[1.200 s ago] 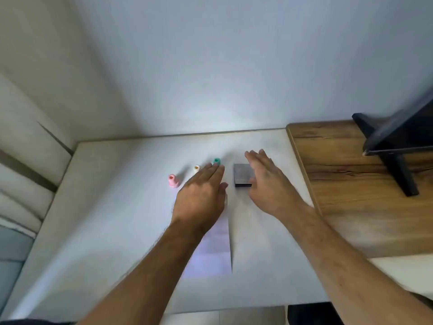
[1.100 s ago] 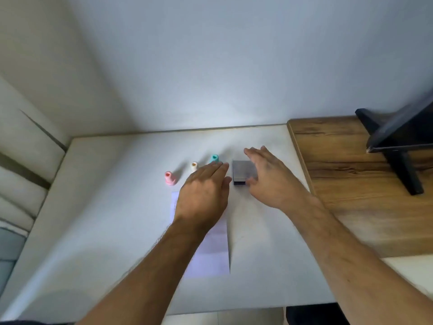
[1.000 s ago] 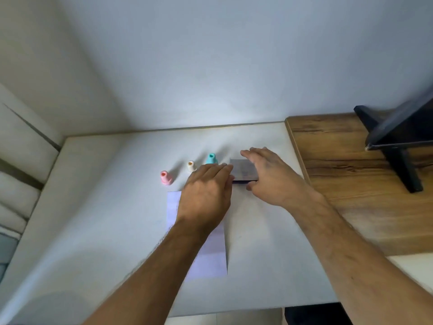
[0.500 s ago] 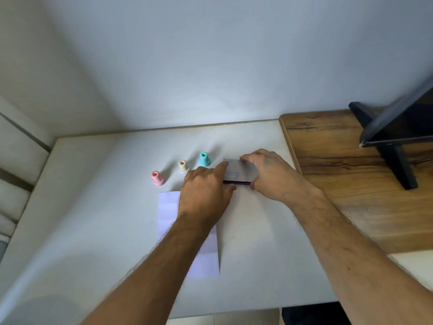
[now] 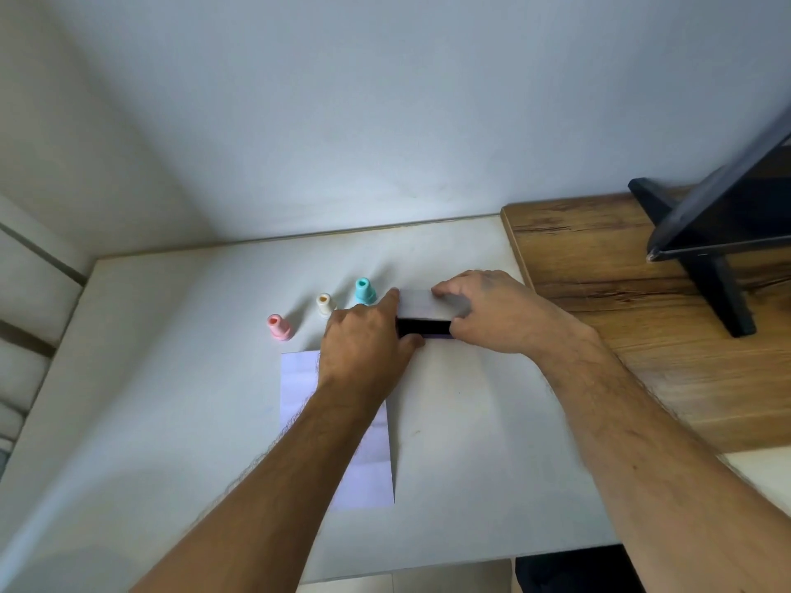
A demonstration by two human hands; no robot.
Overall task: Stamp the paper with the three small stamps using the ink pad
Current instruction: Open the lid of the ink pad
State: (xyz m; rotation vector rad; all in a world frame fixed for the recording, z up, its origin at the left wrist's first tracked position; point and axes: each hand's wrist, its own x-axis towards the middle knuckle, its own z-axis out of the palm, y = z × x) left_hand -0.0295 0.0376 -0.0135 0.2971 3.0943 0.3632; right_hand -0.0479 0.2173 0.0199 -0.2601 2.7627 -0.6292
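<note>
I have both hands on the small grey ink pad (image 5: 428, 318) on the white table (image 5: 171, 400): right hand (image 5: 492, 312) lifting its lid, left hand (image 5: 364, 348) bracing the base. A slip could knock the nearby teal stamp (image 5: 364, 291) over.

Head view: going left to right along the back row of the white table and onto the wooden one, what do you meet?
Pink stamp → cream stamp → teal stamp → ink pad, held by both hands, lid lifted → black stand on the wooden table.
</note>
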